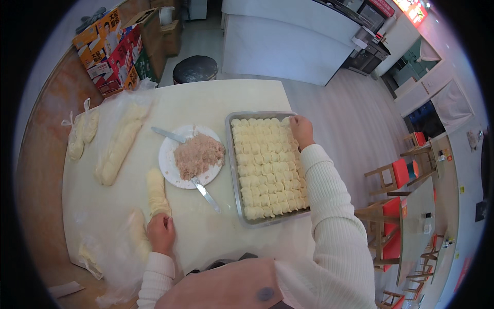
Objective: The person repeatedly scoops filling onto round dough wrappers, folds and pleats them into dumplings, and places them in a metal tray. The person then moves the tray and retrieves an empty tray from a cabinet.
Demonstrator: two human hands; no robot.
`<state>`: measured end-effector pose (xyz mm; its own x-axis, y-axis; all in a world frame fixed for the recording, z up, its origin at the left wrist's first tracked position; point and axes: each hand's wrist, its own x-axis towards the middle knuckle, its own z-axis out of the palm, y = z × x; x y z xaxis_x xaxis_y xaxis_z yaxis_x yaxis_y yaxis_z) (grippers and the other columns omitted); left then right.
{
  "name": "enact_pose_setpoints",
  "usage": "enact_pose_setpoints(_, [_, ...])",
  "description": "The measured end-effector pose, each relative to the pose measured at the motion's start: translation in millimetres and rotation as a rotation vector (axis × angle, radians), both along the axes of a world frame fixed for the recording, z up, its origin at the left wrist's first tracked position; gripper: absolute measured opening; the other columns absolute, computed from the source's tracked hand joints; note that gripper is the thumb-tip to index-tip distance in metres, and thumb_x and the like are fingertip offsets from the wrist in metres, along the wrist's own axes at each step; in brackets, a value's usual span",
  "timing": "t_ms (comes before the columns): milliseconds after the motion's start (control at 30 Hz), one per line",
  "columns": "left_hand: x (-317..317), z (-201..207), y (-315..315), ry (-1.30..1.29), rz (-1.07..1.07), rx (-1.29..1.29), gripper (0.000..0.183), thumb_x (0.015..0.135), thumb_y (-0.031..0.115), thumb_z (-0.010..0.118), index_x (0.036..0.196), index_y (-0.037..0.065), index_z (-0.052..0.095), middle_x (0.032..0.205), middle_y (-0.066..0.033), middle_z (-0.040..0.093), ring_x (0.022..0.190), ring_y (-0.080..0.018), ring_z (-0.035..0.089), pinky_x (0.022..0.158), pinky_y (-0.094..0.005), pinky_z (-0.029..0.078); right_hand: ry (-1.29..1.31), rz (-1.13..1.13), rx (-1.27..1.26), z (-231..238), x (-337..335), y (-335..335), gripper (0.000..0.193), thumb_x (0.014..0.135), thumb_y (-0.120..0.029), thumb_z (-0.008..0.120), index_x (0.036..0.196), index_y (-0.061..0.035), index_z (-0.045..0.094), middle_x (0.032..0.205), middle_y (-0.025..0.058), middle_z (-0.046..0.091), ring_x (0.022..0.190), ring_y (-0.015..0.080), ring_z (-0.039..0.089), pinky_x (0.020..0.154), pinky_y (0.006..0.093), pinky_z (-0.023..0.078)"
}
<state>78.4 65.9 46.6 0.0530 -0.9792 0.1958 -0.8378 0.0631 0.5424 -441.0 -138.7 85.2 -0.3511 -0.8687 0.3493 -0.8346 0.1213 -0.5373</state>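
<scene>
A metal tray (231,170) is filled with close rows of small pale wontons (267,170). My right hand (302,131) reaches over its far right corner, fingers pinched on a wonton (286,122) at the end of the far row. My left hand (161,234) is closed at the near end of a stack of thin dough wrappers (156,188); whatever its fingers hold is hidden. Between the stack and the tray, a white plate (165,158) carries a mound of pinkish minced filling (198,154). Two flat metal spreaders, one far (169,135) and one near (207,195), rest against it.
More wrapper stacks in clear plastic bags (121,141) lie on the table's left side, with another bag (116,257) nearer me. Beyond the table stand a round stool (195,69) and stacked cartons (116,56). Red-seated chairs (399,172) are off to the right.
</scene>
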Motion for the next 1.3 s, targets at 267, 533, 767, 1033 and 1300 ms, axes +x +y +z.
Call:
enact_pose_setpoints(267, [-13.0,3.9,-10.5,0.009,0.228,0.076,0.024,0.077,0.016,0.073,0.077,0.007,0.05,0.058,-0.0069,0.05,0.051,-0.0256,0.051,0.051,-0.0392,0.039,0.113,0.035,0.124,-39.0,-3.2,-25.6,0.028,0.093,-0.028,0.055,0.093,-0.0036,0.067,0.089,0.0198,0.067,0.085,0.0394,0.062,0.075,0.0473,0.049])
enact_pose_setpoints(533, [-8.3,-13.1,-7.8,0.081,0.231,0.019,0.014,0.079,0.013,0.067,0.083,0.007,0.055,0.061,-0.0093,0.053,0.054,-0.0265,0.053,0.055,-0.0375,0.045,0.126,0.084,0.133,-38.7,-4.2,-17.0,0.027,0.093,-0.028,0.053,0.098,-0.0054,0.067,0.095,0.0189,0.067,0.091,0.0386,0.062,0.08,0.0469,0.049])
enact_pose_setpoints(767, [24.1,-43.2,17.3,0.755,0.382,-0.074,0.009,0.088,0.007,0.055,0.094,0.002,0.058,0.101,-0.0116,0.063,0.089,-0.0209,0.06,0.079,-0.0325,0.049,0.166,0.454,-0.146,-4.7,86.3,23.7,0.018,0.09,-0.015,0.057,0.098,-0.0022,0.066,0.098,0.0165,0.065,0.098,0.0353,0.057,0.086,0.0444,0.046])
enact_pose_setpoints(1033, [18.0,-3.1,15.7,1.994,0.366,0.153,0.031,0.099,0.021,0.049,0.122,0.0,0.05,0.123,-0.0122,0.059,0.113,-0.0234,0.057,0.099,-0.0404,0.045,0.203,0.895,0.285,-14.5,263.9,146.1,0.035,0.087,-0.011,0.058,0.121,-0.0049,0.055,0.1,0.019,0.058,0.093,0.0382,0.057,0.08,0.0438,0.049])
enact_pose_setpoints(1300, [3.0,17.2,10.1,1.884,0.014,0.357,0.032,0.1,0.017,0.048,0.127,-0.001,0.049,0.123,-0.0126,0.059,0.115,-0.0216,0.057,0.099,-0.0367,0.047,0.218,0.639,0.547,7.8,277.1,160.7,0.044,0.089,-0.004,0.046,0.133,-0.0069,0.046,0.107,0.0224,0.055,0.09,0.0409,0.06,0.077,0.0473,0.05])
